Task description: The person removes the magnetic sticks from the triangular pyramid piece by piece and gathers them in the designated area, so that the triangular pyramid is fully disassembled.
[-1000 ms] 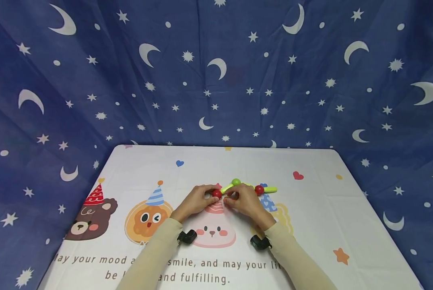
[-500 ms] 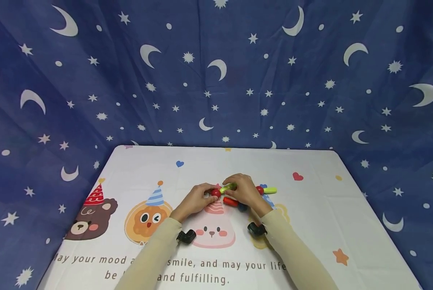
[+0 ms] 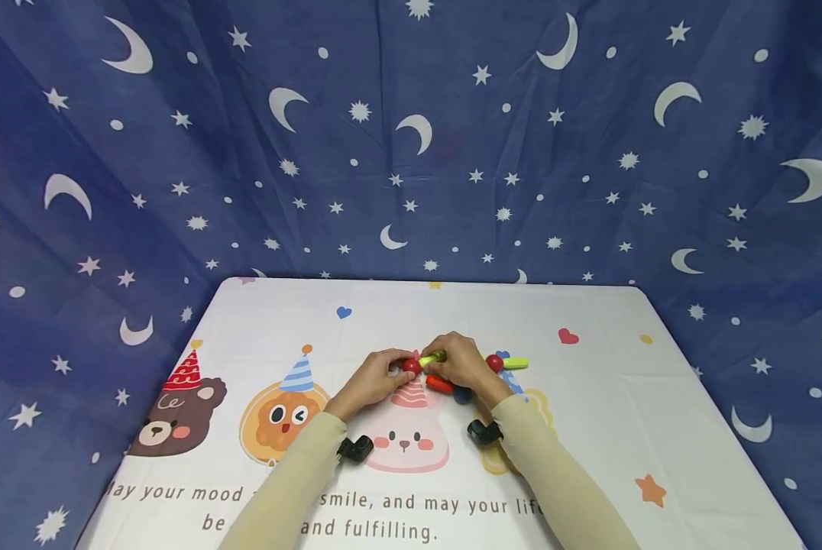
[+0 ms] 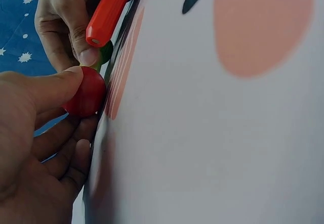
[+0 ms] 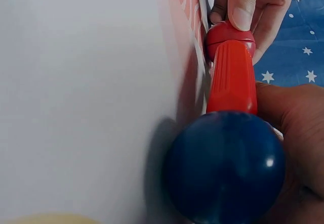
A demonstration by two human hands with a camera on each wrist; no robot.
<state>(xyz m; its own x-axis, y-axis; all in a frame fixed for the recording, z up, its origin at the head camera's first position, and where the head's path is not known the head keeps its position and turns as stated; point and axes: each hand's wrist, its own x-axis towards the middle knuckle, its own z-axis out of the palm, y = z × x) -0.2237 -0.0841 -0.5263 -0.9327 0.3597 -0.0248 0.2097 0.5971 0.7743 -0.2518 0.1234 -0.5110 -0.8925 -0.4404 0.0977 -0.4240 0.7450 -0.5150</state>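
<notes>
My left hand point(image 3: 378, 376) holds a red ball point(image 4: 86, 92) between thumb and fingers, close to the tabletop. From that ball a yellow-green stick point(image 3: 430, 358) runs toward my right hand point(image 3: 461, 360), which pinches it near the ball. Part of a green ball point(image 4: 107, 52) shows behind the right thumb in the left wrist view; the hand covers it in the head view. Beneath the right hand, a red stick point(image 5: 233, 77) is joined to a dark blue ball point(image 5: 225, 166). The red stick's free end lies near the held red ball.
Right of the right hand lies another red ball point(image 3: 495, 363) with a yellow-green stick point(image 3: 516, 363) pointing outward. A white cartoon-printed cloth point(image 3: 590, 428) covers the table. A blue star-patterned curtain point(image 3: 452, 153) stands behind it.
My right hand has shifted up and away from me onto the yellow-green stick, covering the green ball. The red stick and blue ball have come into view below it. My left hand stays on the red ball.
</notes>
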